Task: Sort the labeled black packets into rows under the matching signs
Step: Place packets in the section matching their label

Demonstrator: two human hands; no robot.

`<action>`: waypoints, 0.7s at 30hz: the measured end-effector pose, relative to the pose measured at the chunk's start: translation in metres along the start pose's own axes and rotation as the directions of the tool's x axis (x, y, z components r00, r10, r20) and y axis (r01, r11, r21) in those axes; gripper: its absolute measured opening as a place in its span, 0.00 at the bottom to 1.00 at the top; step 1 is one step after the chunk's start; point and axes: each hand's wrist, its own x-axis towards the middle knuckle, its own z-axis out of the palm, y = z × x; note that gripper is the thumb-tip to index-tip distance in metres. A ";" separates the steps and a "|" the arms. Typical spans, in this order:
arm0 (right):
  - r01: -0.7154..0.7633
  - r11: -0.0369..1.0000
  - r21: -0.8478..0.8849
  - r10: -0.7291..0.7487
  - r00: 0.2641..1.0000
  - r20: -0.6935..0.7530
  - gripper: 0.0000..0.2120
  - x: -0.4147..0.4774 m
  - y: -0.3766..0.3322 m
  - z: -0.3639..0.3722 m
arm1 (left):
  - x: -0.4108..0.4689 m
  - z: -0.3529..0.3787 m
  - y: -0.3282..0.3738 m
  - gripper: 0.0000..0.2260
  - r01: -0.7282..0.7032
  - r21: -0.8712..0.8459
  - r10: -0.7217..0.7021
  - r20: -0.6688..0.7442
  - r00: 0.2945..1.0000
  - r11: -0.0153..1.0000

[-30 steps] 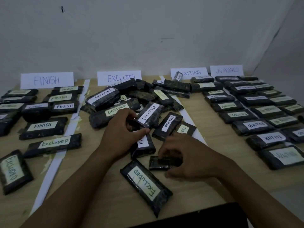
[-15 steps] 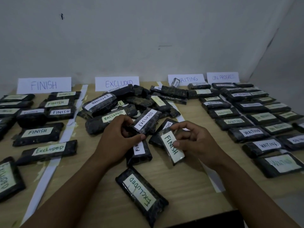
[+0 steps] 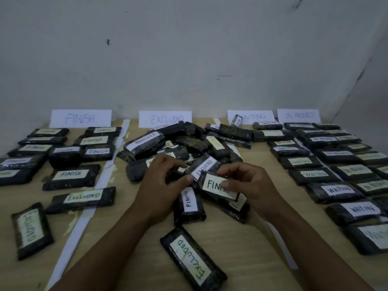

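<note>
Right hand (image 3: 249,185) pinches a FINISH packet (image 3: 212,183); left hand (image 3: 161,181) seemingly grips an EXCLUDED packet (image 3: 204,164), both over the wooden table (image 3: 241,238) below a pale wall (image 3: 189,59).

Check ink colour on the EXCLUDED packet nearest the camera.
Green lettering. That EXCLUDED packet shows best in the head view.

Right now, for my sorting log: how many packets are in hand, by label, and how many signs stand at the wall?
FINISH packet, pinched by the right hand: 1
EXCLUDED packet, pinched at its end by the left hand: 1
Signs: 4 (FINISH sign, EXCLUDED sign, WAITING sign, ON PROGRESS sign)
Total: 6
</note>
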 end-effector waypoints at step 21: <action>0.537 0.407 -0.739 -0.331 0.841 0.428 0.22 0.056 0.022 0.116 | -0.065 -0.236 -0.073 0.10 0.417 -0.068 -0.325 -0.742 0.587 0.906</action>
